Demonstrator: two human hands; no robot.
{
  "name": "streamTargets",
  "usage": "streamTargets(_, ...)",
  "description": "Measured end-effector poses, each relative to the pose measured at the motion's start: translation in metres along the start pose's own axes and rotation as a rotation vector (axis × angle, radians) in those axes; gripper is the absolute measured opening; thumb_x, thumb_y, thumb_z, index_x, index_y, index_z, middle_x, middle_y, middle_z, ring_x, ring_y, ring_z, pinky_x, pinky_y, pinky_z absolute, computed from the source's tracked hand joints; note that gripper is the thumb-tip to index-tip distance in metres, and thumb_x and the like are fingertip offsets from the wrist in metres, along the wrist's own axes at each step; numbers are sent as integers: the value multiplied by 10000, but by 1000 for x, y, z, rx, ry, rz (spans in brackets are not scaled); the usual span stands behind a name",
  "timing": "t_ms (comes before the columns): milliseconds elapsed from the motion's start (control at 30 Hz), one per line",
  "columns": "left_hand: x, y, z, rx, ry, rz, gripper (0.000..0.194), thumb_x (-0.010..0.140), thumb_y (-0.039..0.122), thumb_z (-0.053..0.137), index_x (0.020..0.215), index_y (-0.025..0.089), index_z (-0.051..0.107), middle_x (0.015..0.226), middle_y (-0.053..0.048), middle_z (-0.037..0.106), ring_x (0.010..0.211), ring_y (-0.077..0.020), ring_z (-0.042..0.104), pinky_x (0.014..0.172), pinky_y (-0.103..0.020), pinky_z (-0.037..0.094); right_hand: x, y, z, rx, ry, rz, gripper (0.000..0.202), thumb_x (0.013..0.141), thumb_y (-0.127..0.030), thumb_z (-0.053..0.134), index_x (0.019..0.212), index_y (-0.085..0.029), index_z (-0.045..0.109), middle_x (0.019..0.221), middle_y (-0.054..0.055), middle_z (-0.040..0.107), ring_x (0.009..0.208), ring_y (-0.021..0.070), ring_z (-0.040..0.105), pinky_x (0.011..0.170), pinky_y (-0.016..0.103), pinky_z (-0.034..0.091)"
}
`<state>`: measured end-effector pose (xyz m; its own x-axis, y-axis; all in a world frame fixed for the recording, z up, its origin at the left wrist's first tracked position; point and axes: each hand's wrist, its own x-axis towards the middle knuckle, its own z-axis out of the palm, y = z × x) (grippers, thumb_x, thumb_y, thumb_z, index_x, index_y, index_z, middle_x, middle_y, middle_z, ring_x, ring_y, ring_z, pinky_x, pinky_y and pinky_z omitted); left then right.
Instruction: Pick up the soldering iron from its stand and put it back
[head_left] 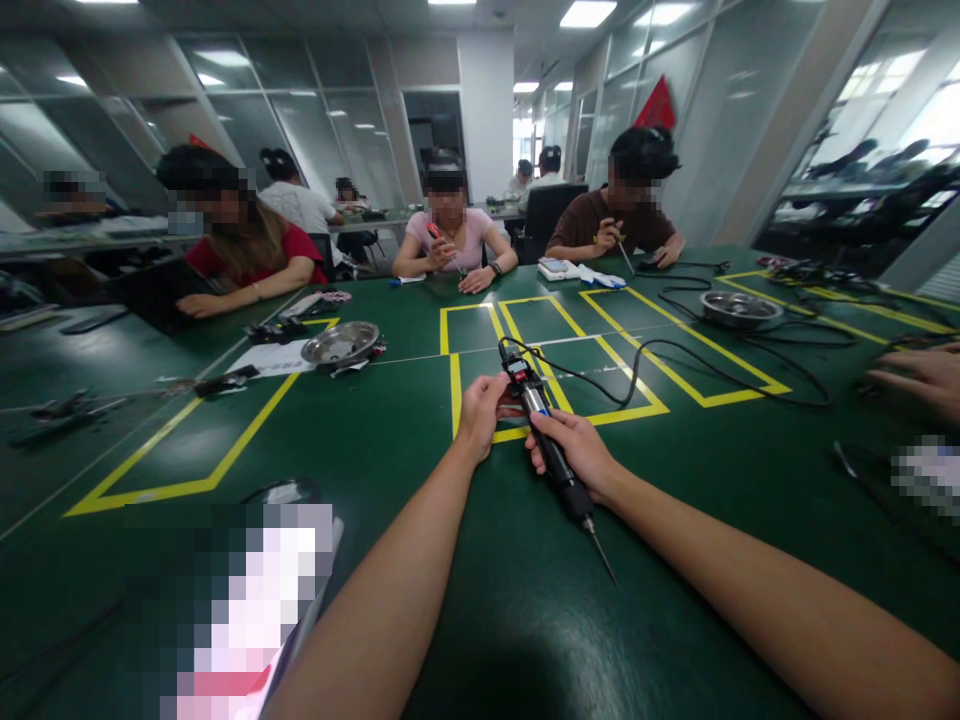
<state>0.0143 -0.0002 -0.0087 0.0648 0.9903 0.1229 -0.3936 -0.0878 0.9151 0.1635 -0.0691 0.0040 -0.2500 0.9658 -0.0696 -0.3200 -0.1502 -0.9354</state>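
Note:
A black and silver electric screwdriver (553,450) lies slantwise across my hands, its long thin bit pointing down toward my side of the green table. My right hand (574,445) is wrapped round the middle of its body. At the cable end, my left hand (484,412) has its fingers bent against the tool's rear part, where a small black and red piece shows. What those left fingertips grip, if anything, is hidden. From that end a black cable (637,370) loops away to the right.
Yellow tape rectangles (652,410) mark the green table (390,560). Metal bowls stand left (341,343) and right (739,308). Several people sit across, two holding tools. Another person's hand (922,380) reaches in at right. A blurred-out bright object (262,580) lies near my left arm.

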Motion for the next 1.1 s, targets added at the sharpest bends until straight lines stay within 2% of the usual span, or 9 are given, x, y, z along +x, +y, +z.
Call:
streamTargets(200, 2, -1, -2, 11, -5, 45, 305, 742, 405, 687, 762, 172, 491, 790, -34, 642, 732, -178, 639, 631, -305, 537, 1, 2, -2, 0, -7, -4, 291, 814, -427, 667, 872, -150, 599, 708, 47, 675, 472, 113, 594, 425, 221, 507)
streamTargets(367, 3, -1, -2, 26, 71, 78, 268, 734, 361, 684, 722, 169, 497, 720, -12, 613, 682, -160, 620, 638, -303, 535, 1, 1, -1, 0, -6, -3, 289, 813, -418, 671, 892, -151, 596, 709, 44, 672, 473, 114, 595, 425, 221, 505)
streamTargets(533, 5, 0, -3, -16, 99, 53, 248, 723, 324, 681, 706, 163, 494, 689, -15, 616, 659, -155, 623, 664, -318, 538, 1, 0, -1, -9, -9, -3, 287, 823, -420, 661, 853, -142, 596, 712, 52, 670, 474, 110, 593, 432, 217, 504)
streamTargets(700, 5, 0, -4, -93, 88, 28, 230, 721, 296, 672, 689, 151, 497, 704, -37, 641, 663, -161, 636, 681, -343, 547, 1, 2, -2, 1, -11, -3, 304, 816, -432, 665, 884, -143, 602, 717, 50, 673, 480, 113, 594, 435, 220, 508)
streamTargets(1100, 7, -2, -7, -240, 15, -57, 181, 705, 234, 707, 728, 128, 562, 761, -62, 683, 724, -168, 661, 816, -407, 539, -1, -1, -2, 18, 3, 8, 303, 809, -421, 674, 807, -126, 603, 673, 48, 659, 463, 100, 577, 432, 202, 492)
